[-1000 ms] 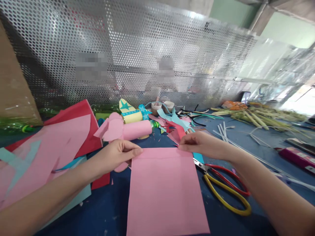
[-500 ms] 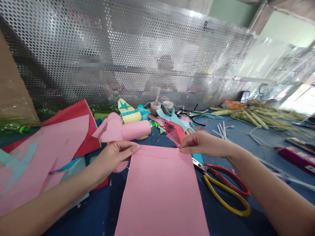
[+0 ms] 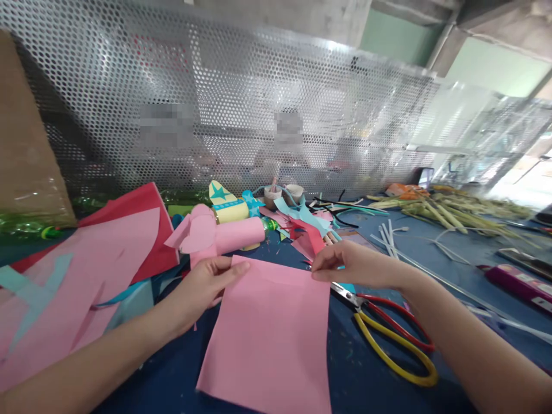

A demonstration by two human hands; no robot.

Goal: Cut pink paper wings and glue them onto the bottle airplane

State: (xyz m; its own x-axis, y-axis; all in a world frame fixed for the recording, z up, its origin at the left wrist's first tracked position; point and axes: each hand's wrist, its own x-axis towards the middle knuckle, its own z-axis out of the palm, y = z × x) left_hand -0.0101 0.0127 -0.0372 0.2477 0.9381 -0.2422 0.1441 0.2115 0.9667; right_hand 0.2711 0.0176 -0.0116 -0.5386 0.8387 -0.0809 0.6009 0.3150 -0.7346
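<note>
A rectangular sheet of pink paper (image 3: 271, 333) hangs tilted between my two hands, above the blue table. My left hand (image 3: 211, 282) pinches its upper left corner between thumb and fingers. At the upper right corner, my right hand (image 3: 345, 264) grips the sheet the same way. A faint crease runs just under the top edge. Scissors (image 3: 383, 328) with one red and one yellow handle lie right of the sheet, their blades partly under my right hand. Behind my left hand lies a pink paper-wrapped bottle (image 3: 239, 234) with a green cap and paper petals.
Pink and red sheets (image 3: 116, 247) pile up at the left. A yellow paper-wrapped piece (image 3: 230, 210) with blue stars, two small cups (image 3: 294, 194) and coloured scraps (image 3: 306, 221) sit behind. Dry stalks (image 3: 444, 210), glue sticks (image 3: 388, 238) and a purple box (image 3: 515, 284) lie rightward.
The pink sheet has swung so its lower edge now shows, and its right corner dips slightly. Both hands keep their pinch; my right hand has shifted a little left and down.
</note>
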